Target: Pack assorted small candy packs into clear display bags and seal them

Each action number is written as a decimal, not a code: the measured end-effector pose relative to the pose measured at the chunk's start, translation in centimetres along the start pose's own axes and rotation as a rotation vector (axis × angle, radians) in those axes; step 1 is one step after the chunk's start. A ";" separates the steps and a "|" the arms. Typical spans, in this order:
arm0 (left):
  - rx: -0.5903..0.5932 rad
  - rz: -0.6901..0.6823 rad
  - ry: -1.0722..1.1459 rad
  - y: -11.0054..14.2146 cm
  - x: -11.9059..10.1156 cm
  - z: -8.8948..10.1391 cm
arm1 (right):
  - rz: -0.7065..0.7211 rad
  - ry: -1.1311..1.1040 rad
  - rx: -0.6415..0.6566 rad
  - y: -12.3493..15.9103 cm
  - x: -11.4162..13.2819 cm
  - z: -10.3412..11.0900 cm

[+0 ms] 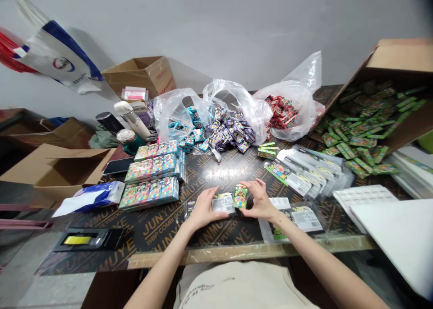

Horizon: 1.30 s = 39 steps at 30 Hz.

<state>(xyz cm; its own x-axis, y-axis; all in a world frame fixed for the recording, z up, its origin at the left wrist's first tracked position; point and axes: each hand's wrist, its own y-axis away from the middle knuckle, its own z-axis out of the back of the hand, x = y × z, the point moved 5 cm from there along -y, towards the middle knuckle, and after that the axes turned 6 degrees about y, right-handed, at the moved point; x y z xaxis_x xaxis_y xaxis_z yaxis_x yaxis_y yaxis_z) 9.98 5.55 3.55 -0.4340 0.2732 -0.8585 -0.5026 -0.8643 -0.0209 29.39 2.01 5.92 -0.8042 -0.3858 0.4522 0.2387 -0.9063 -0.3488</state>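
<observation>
My left hand (204,208) rests near the front edge of the dark plywood table (158,230), fingers closed on a small clear packet with a white label (223,203). Just to its right, my right hand (260,201) pinches a small green printed pack (240,196) held upright against that packet. Under and to the right of my right hand lie flat clear sleeves with printed cards (299,219). A fanned row of similar clear sleeves (304,171) lies further back on the right.
Three clear bags hold blue (184,128), purple (230,131) and red (282,112) packs at the back. A tipped carton (389,65) spills green packs on the right. Stacked colourful boxes (152,176) and open cartons (67,169) stand left. White sheets (399,228) lie at right.
</observation>
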 end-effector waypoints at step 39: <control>-0.648 0.300 1.258 0.5 -2.6 -3.7 | -0.890 -1.302 -0.367 -3.0 3.0 -3.1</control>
<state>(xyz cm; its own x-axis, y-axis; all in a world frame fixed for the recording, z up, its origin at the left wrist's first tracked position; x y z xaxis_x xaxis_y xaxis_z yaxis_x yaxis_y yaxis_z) 13.56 2.84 3.88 0.6440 -0.1999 -0.7384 0.0565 -0.9502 0.3065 24.61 4.13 5.78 0.4188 0.1613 0.8936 -0.3160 -0.8967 0.3100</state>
